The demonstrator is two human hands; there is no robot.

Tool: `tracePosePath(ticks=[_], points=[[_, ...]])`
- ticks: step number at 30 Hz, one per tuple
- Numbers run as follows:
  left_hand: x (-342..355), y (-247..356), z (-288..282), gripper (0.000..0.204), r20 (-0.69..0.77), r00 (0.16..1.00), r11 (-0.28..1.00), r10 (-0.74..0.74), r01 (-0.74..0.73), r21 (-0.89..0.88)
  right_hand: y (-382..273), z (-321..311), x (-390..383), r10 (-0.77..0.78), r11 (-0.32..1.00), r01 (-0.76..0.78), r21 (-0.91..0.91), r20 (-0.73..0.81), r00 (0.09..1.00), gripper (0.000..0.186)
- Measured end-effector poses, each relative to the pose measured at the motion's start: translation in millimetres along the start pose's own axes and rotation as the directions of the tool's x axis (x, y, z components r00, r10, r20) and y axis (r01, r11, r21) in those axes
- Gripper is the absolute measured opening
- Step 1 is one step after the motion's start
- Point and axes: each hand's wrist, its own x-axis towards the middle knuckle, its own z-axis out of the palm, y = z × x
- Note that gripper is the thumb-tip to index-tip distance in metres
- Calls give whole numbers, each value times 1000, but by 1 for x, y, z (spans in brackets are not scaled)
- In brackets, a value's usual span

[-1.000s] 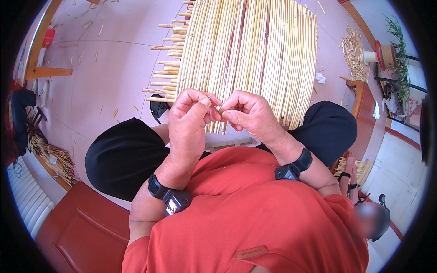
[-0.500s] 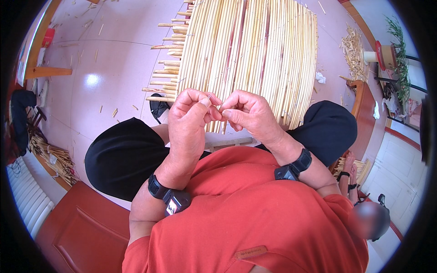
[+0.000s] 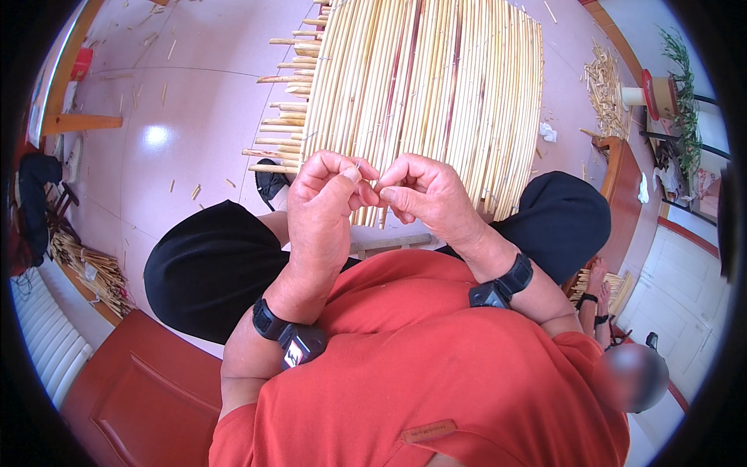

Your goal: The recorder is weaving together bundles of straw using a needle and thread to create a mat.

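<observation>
My left hand [image 3: 323, 194] and my right hand [image 3: 428, 194] meet fingertip to fingertip in front of my chest, over the near edge of a mat. Both pinch with thumb and forefinger; something thin and pale, too small to name, shows at the left fingertips. The mat [image 3: 420, 93] is made of pale yellow stalks laid side by side, a few of them dark red. From beneath its left side, the ends of other stalks [image 3: 289, 122] stick out unevenly. Black straps with small devices circle both my forearms.
Stalk scraps litter the tiled floor [image 3: 179, 101]. Heaps of cut stalks lie at far right [image 3: 607, 89] and at left [image 3: 89, 268]. A red-brown wooden panel [image 3: 140, 389] stands at lower left. Another person's hands [image 3: 595, 292] are near more stalks at right.
My hands keep the same pinched pose in nearly the same place. The other person at right has shifted slightly.
</observation>
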Motion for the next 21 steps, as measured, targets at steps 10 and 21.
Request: tracePosePath(ticks=[10, 21], points=[[-6, -1, -1, 7, -2, 1000, 1000, -14, 14, 14, -2, 2, -7, 26, 1000, -26, -14, 4, 1000, 6], [-2, -4, -2, 8, 15, 1000, 1000, 4, -5, 12, -2, 0, -4, -9, 999, 9, -42, -8, 1000, 5]])
